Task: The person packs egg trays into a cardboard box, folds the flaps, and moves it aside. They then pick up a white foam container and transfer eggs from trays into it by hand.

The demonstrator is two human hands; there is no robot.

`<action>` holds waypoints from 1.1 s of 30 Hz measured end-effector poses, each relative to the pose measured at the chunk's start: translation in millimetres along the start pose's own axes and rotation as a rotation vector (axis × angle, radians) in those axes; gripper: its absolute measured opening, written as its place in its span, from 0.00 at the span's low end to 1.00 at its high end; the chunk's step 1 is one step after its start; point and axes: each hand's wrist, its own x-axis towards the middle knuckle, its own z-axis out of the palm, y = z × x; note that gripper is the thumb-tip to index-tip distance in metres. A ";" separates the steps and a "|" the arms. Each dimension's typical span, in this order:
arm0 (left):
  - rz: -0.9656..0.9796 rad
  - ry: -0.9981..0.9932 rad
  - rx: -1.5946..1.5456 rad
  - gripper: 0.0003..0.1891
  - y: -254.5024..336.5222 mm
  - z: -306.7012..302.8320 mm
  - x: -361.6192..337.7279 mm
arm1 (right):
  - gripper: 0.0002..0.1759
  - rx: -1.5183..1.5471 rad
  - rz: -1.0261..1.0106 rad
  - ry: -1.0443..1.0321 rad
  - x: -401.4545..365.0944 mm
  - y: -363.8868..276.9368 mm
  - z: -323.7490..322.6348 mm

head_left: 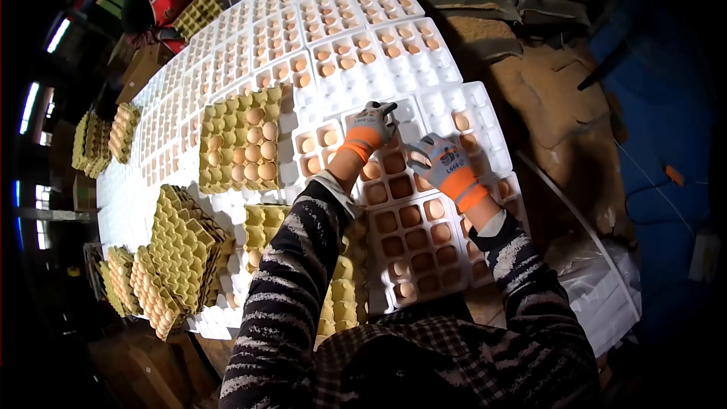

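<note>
My left hand (371, 126), in a grey glove with an orange cuff, is over a white foam egg tray (410, 110). Its dark-tipped finger stretches to the right, and no egg shows in it. To its right, my right hand (441, 164) wears a matching glove and hangs low over the same trays with its fingers curled down. Whatever lies under those fingers is hidden. Brown eggs (371, 171) sit in the cups just below my left hand. Another egg (461, 121) lies in the foam tray above my right hand.
A yellow pulp tray (219, 117) partly filled with eggs rests on the foam trays at left. Stacked pulp trays (185, 238) stand farther left. A co-worker (170, 0) in a red apron holds a pulp tray at the far end. Sacks (473, 4) line the right.
</note>
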 end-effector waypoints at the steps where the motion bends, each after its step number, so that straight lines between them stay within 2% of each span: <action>1: -0.066 0.040 0.011 0.19 13.1 -6.7 0.6 | 0.23 -0.027 -0.068 0.187 14.2 6.2 7.1; 2: -0.072 0.041 0.014 0.19 13.4 0.3 8.6 | 0.22 -0.051 -0.135 0.375 27.0 8.8 10.6; 3: 0.022 0.199 -0.234 0.18 12.8 5.7 17.9 | 0.22 -0.092 -0.170 0.447 36.3 11.1 14.2; 4: 0.117 0.357 -0.481 0.18 10.4 13.4 27.8 | 0.22 -0.087 -0.173 0.445 47.0 18.8 25.2; 5: 0.189 0.355 -0.565 0.17 9.5 19.8 37.6 | 0.22 -0.108 -0.181 0.393 58.6 30.3 43.3; 7: 0.208 0.252 -0.652 0.17 4.5 39.6 55.5 | 0.22 -0.156 -0.146 0.239 62.9 35.7 51.6; 8: 0.201 0.178 -0.669 0.18 1.5 47.3 59.2 | 0.22 -0.156 -0.154 0.235 56.0 30.9 47.2; 9: 0.161 0.129 -0.594 0.20 -2.2 55.6 59.3 | 0.21 0.033 -0.151 0.402 46.3 25.8 42.7; 10: 0.192 0.044 -0.428 0.20 3.6 37.6 46.9 | 0.20 0.225 -0.145 0.563 40.5 24.0 39.4; 11: 0.151 -0.014 -0.694 0.21 -4.2 34.4 43.2 | 0.18 0.257 -0.243 0.625 41.0 30.4 33.7; 12: 0.109 -0.070 -0.961 0.21 -13.2 29.7 39.1 | 0.17 0.405 -0.206 0.698 31.8 32.2 33.2; 13: -0.150 -0.120 -1.219 0.21 -8.0 -0.4 21.0 | 0.16 0.541 -0.163 0.717 23.2 29.6 29.4; 14: -0.004 -0.008 -1.285 0.22 -25.4 -7.6 11.6 | 0.16 0.678 -0.114 0.727 12.4 24.3 24.6; 15: -0.019 0.019 -1.290 0.20 -31.3 -35.9 -10.3 | 0.16 0.547 -0.136 0.763 0.0 16.5 16.4; 16: 0.073 -0.011 -1.340 0.19 -43.2 -62.7 -35.6 | 0.15 0.418 -0.162 0.793 -10.3 7.7 10.1; 17: 0.151 -0.075 -1.301 0.19 -57.5 -91.9 -67.4 | 0.14 0.650 -0.127 0.768 -16.3 -1.4 14.8; 18: 0.211 -0.080 -1.023 0.18 -68.7 -123.1 -104.0 | 0.15 0.600 -0.185 0.697 -28.2 -15.5 9.9; 20: 0.124 -0.190 -0.947 0.17 -90.6 -173.8 -179.4 | 0.16 0.660 -0.206 0.505 -45.3 -64.0 1.4; 21: 0.046 -0.211 -0.797 0.17 -95.4 -194.1 -214.1 | 0.18 0.727 -0.206 0.380 -52.7 -93.0 1.7; 23: -0.027 -0.260 -0.497 0.18 -110.9 -214.8 -273.5 | 0.20 0.625 -0.378 0.249 -65.2 -142.4 17.7; 24: -0.158 -0.290 -0.406 0.19 -116.1 -218.6 -298.7 | 0.21 0.591 -0.430 0.178 -72.5 -169.9 26.2; 26: 0.027 -0.227 -0.013 0.20 -126.5 -207.7 -357.0 | 0.21 0.241 -0.529 -0.069 -86.1 -235.3 42.7; 29: -0.026 -0.176 0.053 0.20 -138.8 -176.8 -389.9 | 0.20 -0.004 -0.595 -0.135 -91.0 -273.5 72.2; 30: -0.058 -0.110 0.041 0.18 -140.2 -165.0 -397.8 | 0.19 -0.195 -0.638 -0.106 -96.6 -280.5 76.3; 32: -0.203 -0.062 0.012 0.16 -129.0 -151.4 -402.7 | 0.19 -0.280 -0.614 0.065 -102.3 -286.9 101.8; 33: -0.225 0.002 -0.040 0.13 -125.4 -147.3 -406.1 | 0.19 -0.294 -0.614 0.073 -102.2 -285.2 105.5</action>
